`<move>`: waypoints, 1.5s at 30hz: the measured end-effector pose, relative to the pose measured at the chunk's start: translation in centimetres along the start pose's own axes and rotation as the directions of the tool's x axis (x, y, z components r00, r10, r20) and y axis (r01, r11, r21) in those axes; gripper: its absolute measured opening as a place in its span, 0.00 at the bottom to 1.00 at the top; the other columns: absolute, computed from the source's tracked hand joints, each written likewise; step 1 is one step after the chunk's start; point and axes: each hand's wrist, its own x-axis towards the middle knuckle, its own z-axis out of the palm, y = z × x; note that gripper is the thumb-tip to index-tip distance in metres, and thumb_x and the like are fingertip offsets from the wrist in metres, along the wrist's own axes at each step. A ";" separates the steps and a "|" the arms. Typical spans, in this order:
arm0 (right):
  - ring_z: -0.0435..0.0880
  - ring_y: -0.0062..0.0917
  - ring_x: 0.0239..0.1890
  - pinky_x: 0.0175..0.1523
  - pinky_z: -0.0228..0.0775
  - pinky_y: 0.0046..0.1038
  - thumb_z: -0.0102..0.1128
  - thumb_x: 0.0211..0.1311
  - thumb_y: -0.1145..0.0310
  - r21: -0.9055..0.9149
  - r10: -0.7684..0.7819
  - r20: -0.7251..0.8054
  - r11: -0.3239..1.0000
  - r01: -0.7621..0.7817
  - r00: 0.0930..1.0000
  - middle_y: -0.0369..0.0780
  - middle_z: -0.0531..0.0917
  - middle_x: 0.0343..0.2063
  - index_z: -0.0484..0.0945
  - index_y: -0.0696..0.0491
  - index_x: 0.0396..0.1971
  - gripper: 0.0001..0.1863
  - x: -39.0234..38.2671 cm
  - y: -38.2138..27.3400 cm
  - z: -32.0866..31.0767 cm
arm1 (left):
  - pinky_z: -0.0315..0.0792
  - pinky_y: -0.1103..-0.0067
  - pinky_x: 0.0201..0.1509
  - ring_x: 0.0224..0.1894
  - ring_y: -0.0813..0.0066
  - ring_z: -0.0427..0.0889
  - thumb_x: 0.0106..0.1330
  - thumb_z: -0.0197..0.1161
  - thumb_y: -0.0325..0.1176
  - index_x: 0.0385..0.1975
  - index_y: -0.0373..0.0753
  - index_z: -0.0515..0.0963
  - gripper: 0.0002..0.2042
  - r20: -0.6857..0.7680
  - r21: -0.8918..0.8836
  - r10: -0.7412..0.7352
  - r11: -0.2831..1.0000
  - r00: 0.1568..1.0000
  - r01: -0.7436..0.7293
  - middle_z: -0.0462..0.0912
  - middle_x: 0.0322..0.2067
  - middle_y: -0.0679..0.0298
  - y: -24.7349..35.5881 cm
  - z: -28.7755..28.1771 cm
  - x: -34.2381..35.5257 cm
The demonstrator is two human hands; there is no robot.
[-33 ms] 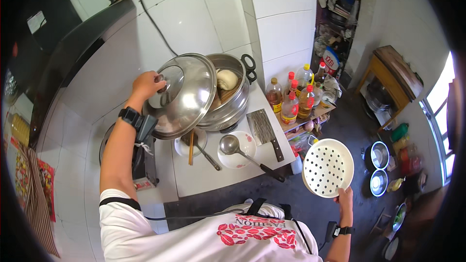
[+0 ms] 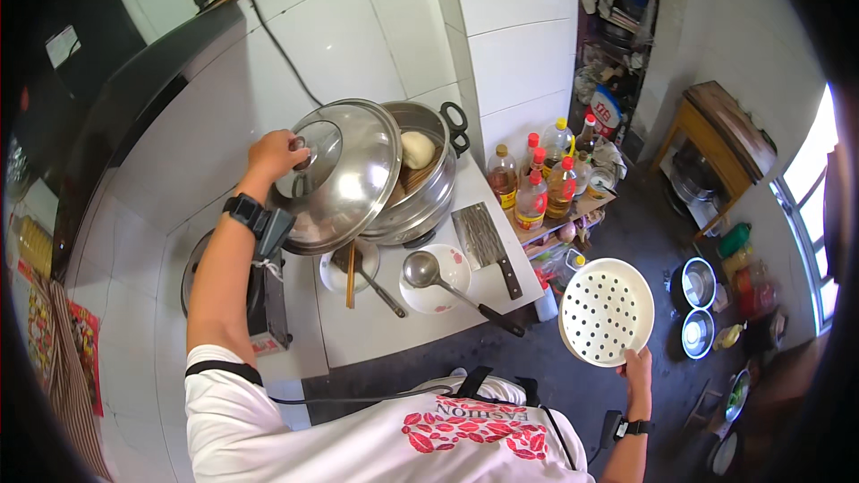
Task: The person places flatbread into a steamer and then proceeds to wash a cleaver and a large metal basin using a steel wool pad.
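My left hand grips the knob of a shiny steel pot lid, which is tilted over the left part of a steel steamer pot. Through the uncovered right side of the pot a pale, round bun-like piece shows above a brown surface; the lid hides the rest of the inside. Out to the right, my right hand pinches the near rim of a round white steamer tray full of small holes. Nothing lies on the tray, and it hangs above the floor, apart from the counter.
On the white counter are a cleaver, a ladle on a plate, and chopsticks and a spatula on a bowl. Several sauce bottles crowd a low shelf. Two metal basins stand farther right.
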 end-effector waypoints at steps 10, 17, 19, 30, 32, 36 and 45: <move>0.67 0.18 0.08 0.12 0.55 0.17 0.40 0.49 0.75 0.050 0.045 -0.299 0.998 -0.031 0.953 0.38 0.73 0.13 0.70 0.60 0.32 0.11 -5.6 4.6 -2.7 | 0.64 0.70 0.40 0.32 0.65 0.78 0.45 0.59 0.51 0.23 0.44 0.78 0.17 0.160 0.024 0.049 0.998 0.986 -0.054 0.80 0.26 0.63 6.3 6.4 8.3; 0.67 0.17 0.08 0.12 0.54 0.17 0.41 0.52 0.73 0.012 0.075 -0.342 0.997 -0.076 0.937 0.36 0.73 0.13 0.70 0.58 0.30 0.08 -7.8 6.3 -2.3 | 0.63 0.68 0.39 0.33 0.64 0.78 0.47 0.59 0.54 0.25 0.43 0.77 0.19 0.081 0.010 0.181 0.983 0.980 -0.183 0.80 0.27 0.64 6.4 7.2 8.9; 0.67 0.17 0.08 0.12 0.55 0.17 0.41 0.52 0.72 0.018 0.072 -0.355 0.997 -0.071 0.932 0.35 0.73 0.12 0.70 0.58 0.30 0.08 -8.2 6.2 -1.9 | 0.63 0.67 0.39 0.34 0.64 0.78 0.48 0.59 0.54 0.27 0.43 0.77 0.19 0.093 0.009 0.185 0.982 0.978 -0.187 0.80 0.29 0.64 6.1 6.7 8.5; 0.70 0.16 0.11 0.14 0.58 0.16 0.44 0.53 0.73 0.120 0.144 -0.303 0.986 -0.112 0.942 0.36 0.75 0.16 0.73 0.57 0.35 0.11 -6.0 4.8 -6.2 | 0.65 0.72 0.52 0.51 0.61 0.70 0.50 0.64 0.42 0.55 0.38 0.61 0.32 -0.154 -0.139 0.207 0.964 0.966 -0.229 0.70 0.50 0.54 6.0 6.6 3.9; 0.70 0.16 0.12 0.15 0.59 0.17 0.43 0.54 0.72 0.108 0.171 -0.340 0.984 -0.142 0.925 0.35 0.75 0.15 0.73 0.56 0.31 0.09 -5.4 5.6 -9.3 | 0.63 0.72 0.53 0.51 0.57 0.69 0.55 0.60 0.38 0.52 0.35 0.65 0.25 -0.283 -0.191 0.259 0.928 0.923 -0.319 0.69 0.49 0.52 10.2 4.3 -0.1; 0.72 0.18 0.13 0.17 0.62 0.20 0.43 0.54 0.72 0.269 0.220 -0.402 0.956 -0.115 0.889 0.36 0.76 0.16 0.74 0.57 0.30 0.09 -4.8 8.2 -14.6 | 0.61 0.74 0.55 0.51 0.60 0.69 0.59 0.53 0.31 0.52 0.34 0.65 0.20 -0.353 -0.420 0.291 0.800 0.889 -0.429 0.71 0.47 0.53 19.3 1.1 -8.4; 0.72 0.20 0.13 0.17 0.65 0.22 0.43 0.51 0.73 0.332 0.339 -0.381 0.919 -0.215 0.860 0.38 0.75 0.15 0.73 0.60 0.27 0.10 -5.4 12.5 -27.2 | 0.66 0.79 0.46 0.39 0.72 0.73 0.57 0.50 0.25 0.41 0.31 0.72 0.12 -0.089 -0.778 0.636 0.436 0.767 -0.452 0.75 0.37 0.59 45.0 6.3 -20.8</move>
